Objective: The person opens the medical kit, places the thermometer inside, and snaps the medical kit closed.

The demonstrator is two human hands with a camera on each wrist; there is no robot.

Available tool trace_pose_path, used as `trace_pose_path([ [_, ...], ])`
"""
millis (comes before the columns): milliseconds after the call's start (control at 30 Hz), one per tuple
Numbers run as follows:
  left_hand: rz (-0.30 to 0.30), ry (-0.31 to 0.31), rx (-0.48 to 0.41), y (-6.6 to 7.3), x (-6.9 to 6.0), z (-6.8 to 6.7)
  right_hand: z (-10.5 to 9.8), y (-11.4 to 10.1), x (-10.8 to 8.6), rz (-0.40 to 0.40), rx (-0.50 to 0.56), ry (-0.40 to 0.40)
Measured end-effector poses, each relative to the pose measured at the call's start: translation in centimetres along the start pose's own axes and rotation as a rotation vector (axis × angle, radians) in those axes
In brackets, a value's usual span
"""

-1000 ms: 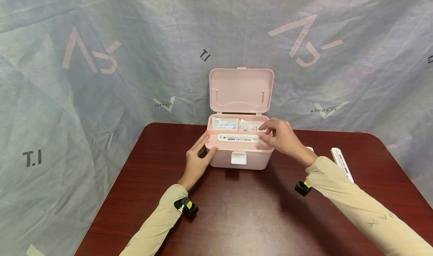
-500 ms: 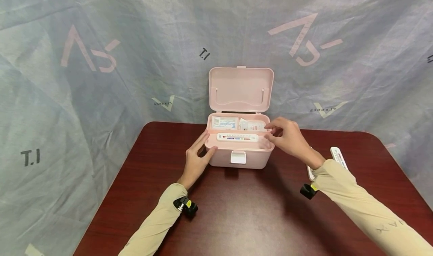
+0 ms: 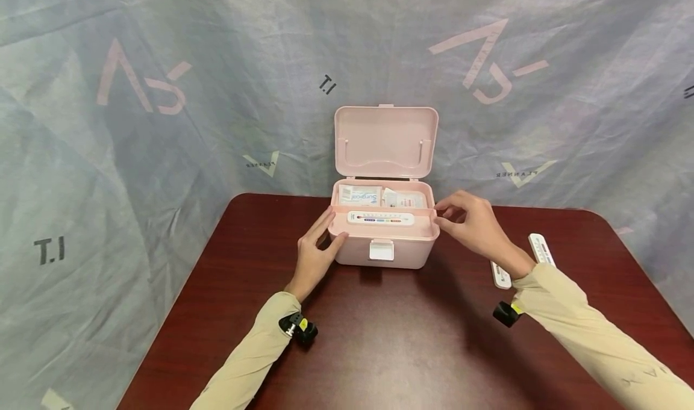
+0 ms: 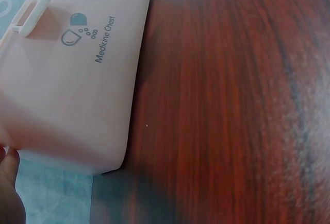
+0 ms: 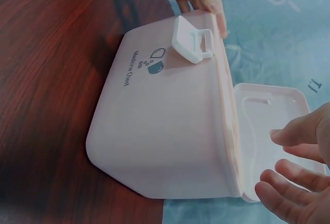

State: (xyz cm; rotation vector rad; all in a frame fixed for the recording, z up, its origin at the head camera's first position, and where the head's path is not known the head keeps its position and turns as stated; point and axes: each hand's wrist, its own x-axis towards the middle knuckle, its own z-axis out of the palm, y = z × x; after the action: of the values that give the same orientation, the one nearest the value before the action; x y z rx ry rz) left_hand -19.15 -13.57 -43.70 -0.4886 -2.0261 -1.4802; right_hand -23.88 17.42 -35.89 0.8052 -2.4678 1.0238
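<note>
A pink medicine chest [image 3: 403, 254] stands on the table with its lid [image 3: 386, 142] raised. In its front tray lies a white thermometer [image 3: 381, 218] with a coloured scale. My left hand [image 3: 312, 258] touches the chest's left side, its fingers stretched along the rim and the thumb near the front corner. Beside the right rim is my right hand [image 3: 478, 226], fingers slightly bent and nothing between them. In the right wrist view this hand [image 5: 301, 170] has thumb and fingers spread apart, in front of the lid. "Medicine Chest" is printed on the front below a white latch [image 5: 192, 41].
Behind the tray, the chest holds a packet marked "Surgical" [image 3: 360, 195] and a smaller white packet [image 3: 403, 199]. Two more white thermometers lie on the table to the right, one strip [image 3: 500, 276] and another [image 3: 541, 249], partly covered by the right arm. A grey cloth hangs behind.
My right hand has drawn back to the right from the thermometer in the tray to the chest's right rim. The thermometer stays in the tray. The left hand keeps its place.
</note>
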Motion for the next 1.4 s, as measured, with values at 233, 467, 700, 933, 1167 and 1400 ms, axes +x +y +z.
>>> trace_pose_path([
  [233, -0.002, 0.010, -0.006, -0.1, 0.0, -0.1, -0.6, 0.2, -0.7, 0.015, -0.035, 0.012],
  [467, 0.005, 0.005, -0.007, -0.3, 0.4, -0.2, -0.9, 0.3, -1.1, 0.038, -0.042, 0.043],
  [700, 0.014, 0.015, -0.009, -0.3, 0.2, -0.3, -1.0, 0.7, -1.4, 0.030, -0.050, 0.069],
  [933, 0.016, 0.007, -0.013, -0.4, 0.0, -0.2, -1.0, 1.1, -1.9, 0.036, -0.057, 0.083],
  [1167, 0.009, 0.007, -0.013, -0.4, 0.0, -0.1, -1.1, 1.7, -2.6, 0.061, -0.065, 0.097],
  [1400, 0.014, 0.006, -0.014, -0.2, -0.1, 0.1, -1.2, 2.3, -3.3, 0.073, -0.068, 0.107],
])
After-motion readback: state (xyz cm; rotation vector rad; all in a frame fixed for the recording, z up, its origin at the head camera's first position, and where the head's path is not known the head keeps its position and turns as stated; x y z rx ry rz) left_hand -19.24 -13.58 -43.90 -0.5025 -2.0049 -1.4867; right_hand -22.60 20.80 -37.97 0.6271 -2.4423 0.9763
